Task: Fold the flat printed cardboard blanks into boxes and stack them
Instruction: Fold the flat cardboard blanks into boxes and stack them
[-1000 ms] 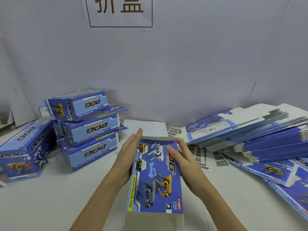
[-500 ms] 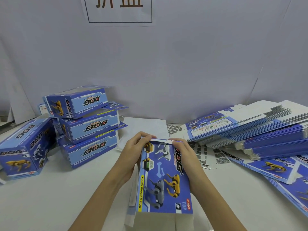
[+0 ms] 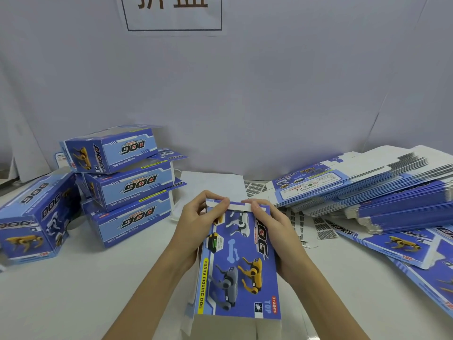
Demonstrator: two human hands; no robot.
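Note:
A blue printed box (image 3: 237, 263) with robot dogs on its top face lies lengthwise in front of me, its near end open and white. My left hand (image 3: 196, 229) grips its far left corner, thumb pressing the white end flap (image 3: 239, 206) down. My right hand (image 3: 277, 231) holds the far right side, thumb on the same flap. Three folded boxes (image 3: 127, 185) are stacked at the left. A thick pile of flat blanks (image 3: 367, 192) lies at the right.
Another folded box (image 3: 31, 217) leans at the far left. Loose flat blanks (image 3: 404, 244) spread along the right edge. Barcode sticker sheets (image 3: 316, 229) lie under the pile. A white sheet (image 3: 213, 185) lies behind the box. A grey backdrop (image 3: 245, 94) closes the back.
The far end flap, upright a second ago, has been folded down toward me under both thumbs. The box has slid slightly to the right.

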